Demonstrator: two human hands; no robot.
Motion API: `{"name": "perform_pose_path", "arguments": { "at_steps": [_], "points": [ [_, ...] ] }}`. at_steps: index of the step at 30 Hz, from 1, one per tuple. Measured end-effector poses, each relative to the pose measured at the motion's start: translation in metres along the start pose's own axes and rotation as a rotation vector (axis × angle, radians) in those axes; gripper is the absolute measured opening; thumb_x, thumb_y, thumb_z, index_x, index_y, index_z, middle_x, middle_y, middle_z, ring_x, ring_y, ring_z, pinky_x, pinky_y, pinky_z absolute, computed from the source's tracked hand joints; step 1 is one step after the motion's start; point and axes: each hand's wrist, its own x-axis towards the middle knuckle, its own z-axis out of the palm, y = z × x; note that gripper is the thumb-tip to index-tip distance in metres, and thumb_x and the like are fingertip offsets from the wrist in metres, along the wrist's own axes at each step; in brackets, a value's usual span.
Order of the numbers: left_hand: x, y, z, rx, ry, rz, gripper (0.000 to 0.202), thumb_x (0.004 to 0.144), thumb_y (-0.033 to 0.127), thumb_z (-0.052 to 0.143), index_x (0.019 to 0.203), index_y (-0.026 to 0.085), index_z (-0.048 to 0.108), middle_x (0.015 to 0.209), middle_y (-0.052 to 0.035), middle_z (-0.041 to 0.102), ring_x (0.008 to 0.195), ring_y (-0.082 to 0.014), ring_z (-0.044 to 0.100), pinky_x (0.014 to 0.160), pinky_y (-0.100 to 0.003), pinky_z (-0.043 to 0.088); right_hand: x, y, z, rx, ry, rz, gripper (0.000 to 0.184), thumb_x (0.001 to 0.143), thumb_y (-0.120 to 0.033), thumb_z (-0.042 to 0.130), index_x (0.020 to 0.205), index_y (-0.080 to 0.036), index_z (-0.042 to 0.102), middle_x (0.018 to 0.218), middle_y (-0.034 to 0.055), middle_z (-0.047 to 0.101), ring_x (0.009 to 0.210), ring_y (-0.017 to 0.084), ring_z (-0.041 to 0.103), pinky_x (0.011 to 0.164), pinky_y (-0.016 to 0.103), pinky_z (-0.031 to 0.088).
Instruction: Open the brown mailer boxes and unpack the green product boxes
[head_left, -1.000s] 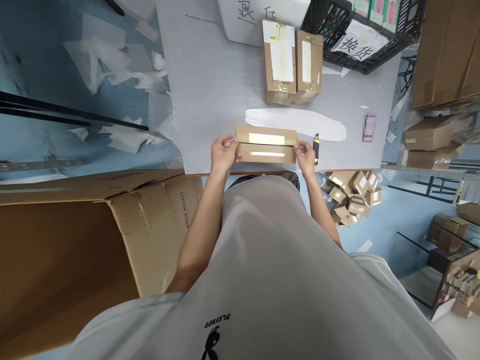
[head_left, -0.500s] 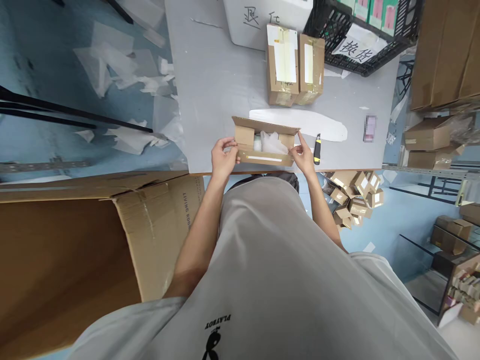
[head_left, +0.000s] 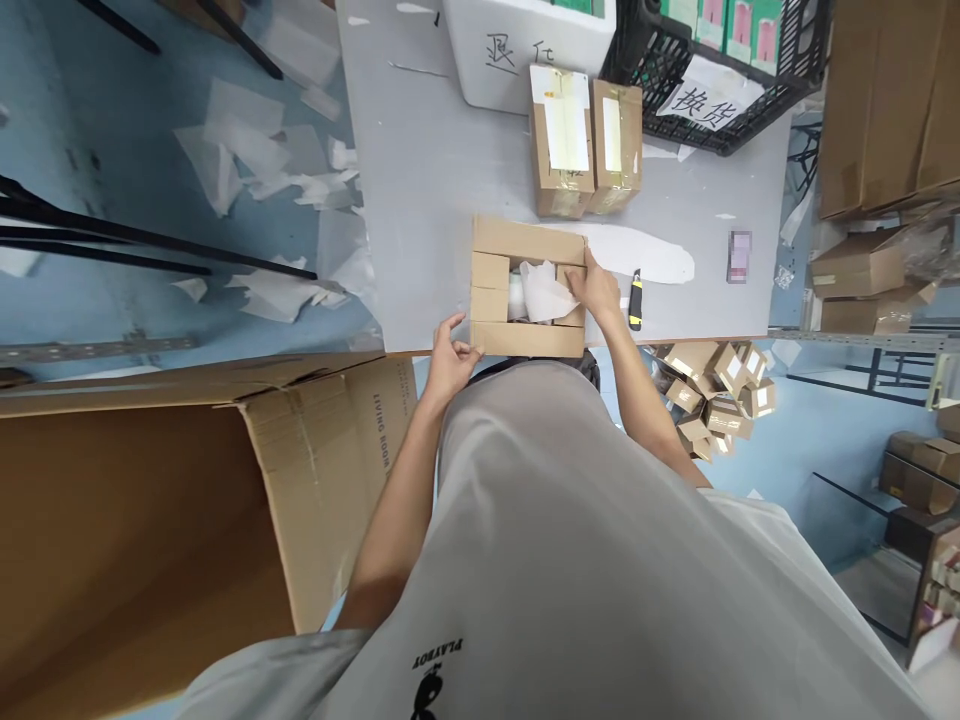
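An opened cardboard box (head_left: 490, 303) lies at the table's near edge, its long flaps folded outward. Inside it is a white item (head_left: 516, 290) beside crumpled white wrapping (head_left: 546, 292); what the wrapping covers is hidden. My right hand (head_left: 600, 288) grips the box's right end, thumb on the inner side and fingers at the back corner. At the front left corner is my left hand (head_left: 450, 365), index finger raised apart from the thumb, which touches the near flap. A black and yellow utility knife (head_left: 635, 300) lies right of my right hand.
Two taped cartons (head_left: 561, 190) stand behind the box, near a white bin (head_left: 491, 85) and a black crate (head_left: 720, 135). A white paper sheet (head_left: 652, 252) lies flat on the table. A large open carton (head_left: 337, 480) stands at lower left; several small boxes (head_left: 724, 410) lie at right.
The box's flaps have spread outward, showing more of the inside. My left hand has shifted down with its index finger lifted; my right hand has moved onto the right end.
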Motion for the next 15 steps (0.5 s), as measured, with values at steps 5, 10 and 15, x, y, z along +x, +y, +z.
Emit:
{"name": "perform_pose_path", "arguments": {
  "at_steps": [5, 10, 15],
  "points": [
    [0.010, 0.002, 0.012, 0.149, 0.047, -0.042, 0.092, 0.084, 0.019, 0.082, 0.173, 0.026, 0.058, 0.173, -0.0228, 0.065, 0.089, -0.0207, 0.080, 0.106, -0.047, 0.070, 0.005, -0.021, 0.002, -0.125, -0.033, 0.025, 0.105, 0.114, -0.048, 0.077, 0.193, -0.004, 0.023, 0.156, 0.0346, 0.077, 0.151, 0.046, 0.074, 0.126, 0.056, 0.059],
    [0.013, 0.025, 0.009, 0.339, -0.029, -0.101, 0.105, 0.093, 0.014, 0.079, 0.189, 0.031, 0.040, 0.179, -0.0172, 0.065, 0.108, -0.0271, 0.087, 0.129, -0.056, 0.060, -0.005, -0.040, 0.010, -0.214, -0.072, 0.068, 0.118, 0.109, -0.047, 0.083, 0.191, 0.007, 0.016, 0.167, 0.0435, 0.064, 0.158, 0.045, 0.069, 0.132, 0.051, 0.057],
    [0.004, 0.036, -0.012, 0.486, -0.124, -0.087, 0.106, 0.097, 0.019, 0.085, 0.191, 0.020, 0.036, 0.182, -0.0264, 0.059, 0.132, -0.0380, 0.085, 0.134, -0.059, 0.057, -0.025, -0.012, 0.003, -0.061, -0.046, -0.002, 0.080, 0.120, -0.046, 0.061, 0.187, -0.009, 0.040, 0.164, 0.0314, 0.068, 0.148, 0.045, 0.075, 0.126, 0.059, 0.062]
  ]
}}
